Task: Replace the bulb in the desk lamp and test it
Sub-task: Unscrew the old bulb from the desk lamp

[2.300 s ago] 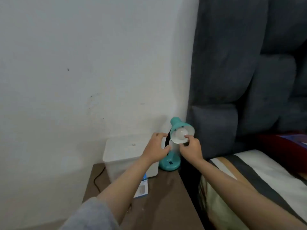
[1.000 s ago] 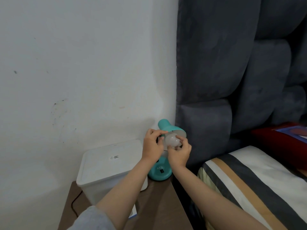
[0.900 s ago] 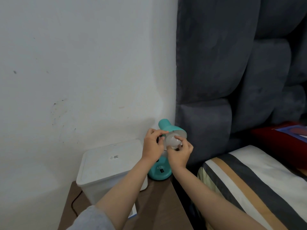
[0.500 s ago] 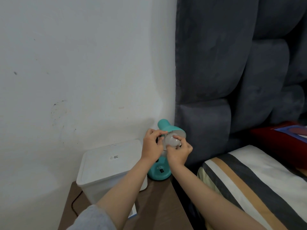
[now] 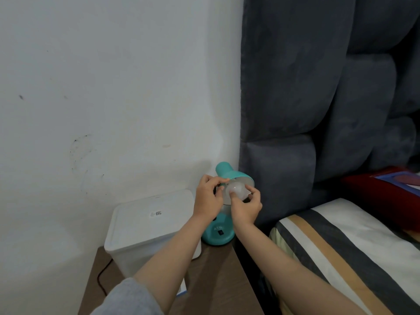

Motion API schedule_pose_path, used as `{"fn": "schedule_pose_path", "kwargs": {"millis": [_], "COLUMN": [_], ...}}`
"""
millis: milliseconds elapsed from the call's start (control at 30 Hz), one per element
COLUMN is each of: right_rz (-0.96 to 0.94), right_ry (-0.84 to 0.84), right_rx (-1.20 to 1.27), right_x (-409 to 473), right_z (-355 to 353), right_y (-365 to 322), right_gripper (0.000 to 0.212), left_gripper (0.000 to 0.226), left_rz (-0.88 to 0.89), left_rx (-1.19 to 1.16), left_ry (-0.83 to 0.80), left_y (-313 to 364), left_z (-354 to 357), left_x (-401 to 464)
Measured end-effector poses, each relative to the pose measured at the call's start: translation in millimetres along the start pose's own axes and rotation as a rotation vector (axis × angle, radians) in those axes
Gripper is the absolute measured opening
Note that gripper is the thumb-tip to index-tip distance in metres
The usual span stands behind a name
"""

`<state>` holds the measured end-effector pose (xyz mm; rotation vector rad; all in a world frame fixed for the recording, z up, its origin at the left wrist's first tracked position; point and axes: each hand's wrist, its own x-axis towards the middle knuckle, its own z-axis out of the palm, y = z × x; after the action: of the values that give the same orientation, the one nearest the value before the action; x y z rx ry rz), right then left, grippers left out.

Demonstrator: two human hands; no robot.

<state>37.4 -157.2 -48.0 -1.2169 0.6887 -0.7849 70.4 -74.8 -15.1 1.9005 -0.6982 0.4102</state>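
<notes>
A small teal desk lamp [image 5: 219, 233] stands at the back of a brown bedside table [image 5: 218, 285], its shade tilted toward me. A frosted white bulb [image 5: 237, 189] sits in the mouth of the shade. My right hand [image 5: 246, 206] has its fingers wrapped around the bulb from below. My left hand [image 5: 208, 198] pinches the left rim of the teal shade. The lamp's neck is hidden behind my hands. The bulb is unlit.
A white lidded plastic box [image 5: 150, 226] stands left of the lamp, against the white wall. A black cord [image 5: 102, 278] runs beside it. A blue-and-white carton [image 5: 183, 289] lies under my left forearm. A grey padded headboard [image 5: 306, 110] and striped bedding [image 5: 352, 246] are on the right.
Since 2.3 s ago my left hand went from the lamp's neck to the shade rim and my right hand closed around the bulb. Over the last second its fingers shifted slightly on the bulb.
</notes>
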Motion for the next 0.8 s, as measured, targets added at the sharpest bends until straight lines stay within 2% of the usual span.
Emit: {"fn": "schedule_pose_path", "kwargs": {"millis": [100,267,433,567,667,800], "right_rz": [0.074,0.033,0.075,0.157,0.113,0.039], "right_ry": [0.008,-0.032,0.016,0.024,-0.019,-0.045], "right_rx": [0.051,0.028,0.067,0.084,0.093,0.029], "right_x": [1,3,-1,-1,-1,0], "right_z": [4,1,5,11,8,3], "right_y": [2,-2,-1,2,1,1], "right_gripper": [0.056,0.042,0.061,0.058,0.049,0.058], "left_gripper": [0.026,0.028,0.028,0.026,0.027,0.029], "left_rz": [-0.002,-0.004,-0.006,-0.012,-0.013,-0.005], "left_rx": [-0.007,-0.01,-0.01,-0.005,-0.008,-0.012], "left_ry": [0.003,0.006,0.001,0.002,0.001,-0.004], "left_y": [0,0,-2,-2,-1,-1], "left_z": [0,0,1,1,-1,-1], "left_x": [0,0,0,0,-1,-1]}}
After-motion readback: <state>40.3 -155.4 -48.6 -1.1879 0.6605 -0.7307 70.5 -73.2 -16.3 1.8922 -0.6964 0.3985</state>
